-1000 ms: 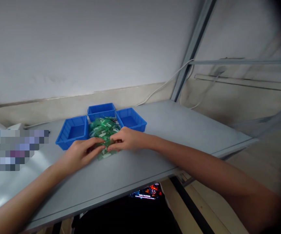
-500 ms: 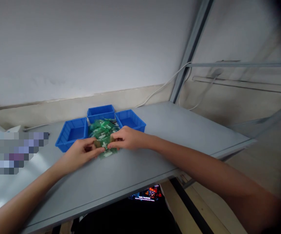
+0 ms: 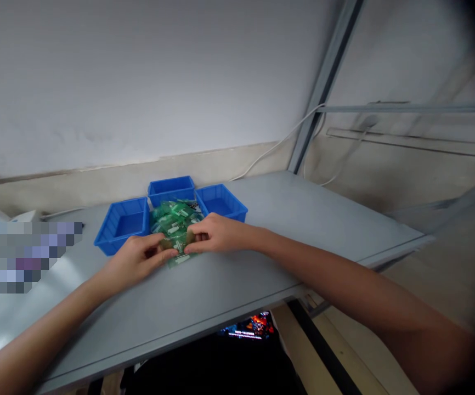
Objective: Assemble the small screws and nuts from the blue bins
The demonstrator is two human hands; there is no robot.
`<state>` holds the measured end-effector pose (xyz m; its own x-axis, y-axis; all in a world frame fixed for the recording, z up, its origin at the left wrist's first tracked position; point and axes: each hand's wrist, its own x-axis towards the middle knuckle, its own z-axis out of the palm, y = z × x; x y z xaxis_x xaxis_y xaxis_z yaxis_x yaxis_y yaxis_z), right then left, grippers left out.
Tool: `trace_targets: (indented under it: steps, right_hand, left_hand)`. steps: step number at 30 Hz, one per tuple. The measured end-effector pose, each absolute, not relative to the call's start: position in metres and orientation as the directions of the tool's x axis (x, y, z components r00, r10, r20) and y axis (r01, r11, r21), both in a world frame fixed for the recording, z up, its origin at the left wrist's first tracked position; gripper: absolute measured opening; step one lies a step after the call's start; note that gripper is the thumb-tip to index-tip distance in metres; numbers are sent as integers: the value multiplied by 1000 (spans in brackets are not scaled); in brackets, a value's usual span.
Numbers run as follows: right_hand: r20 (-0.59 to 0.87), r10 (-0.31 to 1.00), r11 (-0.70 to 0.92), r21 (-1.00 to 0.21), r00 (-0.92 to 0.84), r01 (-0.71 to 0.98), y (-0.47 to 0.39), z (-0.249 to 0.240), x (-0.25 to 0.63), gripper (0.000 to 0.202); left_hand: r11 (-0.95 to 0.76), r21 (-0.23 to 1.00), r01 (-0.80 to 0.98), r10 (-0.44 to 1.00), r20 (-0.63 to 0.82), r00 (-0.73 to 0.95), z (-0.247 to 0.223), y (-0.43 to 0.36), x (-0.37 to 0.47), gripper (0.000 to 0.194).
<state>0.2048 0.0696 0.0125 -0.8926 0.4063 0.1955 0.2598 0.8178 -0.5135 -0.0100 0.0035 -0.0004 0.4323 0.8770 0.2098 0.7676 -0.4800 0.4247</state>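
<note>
Between my hands lies a small clear green plastic bag (image 3: 179, 243) with whitish pieces inside, at the near side of a heap of similar green bags (image 3: 174, 213). My left hand (image 3: 141, 257) pinches its left edge between thumb and fingers. On the opposite edge, my right hand (image 3: 209, 235) grips the bag in the same way. What exactly the pieces in the bag are is too small to tell. Three blue plastic bins surround the heap: a left bin (image 3: 105, 233), a back bin (image 3: 171, 193) and a right bin (image 3: 241, 213).
The grey table (image 3: 287, 263) runs along a wall, with a metal post (image 3: 314, 104) at its far right corner. A white cable (image 3: 270, 151) trails down to the table. White items and a blurred-out patch (image 3: 27, 260) are at the left. A lit screen (image 3: 249, 326) shows below the table edge.
Both hands stay at the green bag, with the right fingers shifted very slightly. The bins and the heap have not moved.
</note>
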Motion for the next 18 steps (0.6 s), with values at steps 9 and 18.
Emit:
trace_targets:
  steps: [9,18]
  right_hand:
    - [163,409,827,-483,-898,289,69,12,204,24]
    - [161,420,834,-457,-893,310,67,15,204,26]
  left_hand:
    - [-487,376,788,873,203,443,-1,2,-10,33]
    - [-527,330,784,850,223,477,-1,2,-10,32]
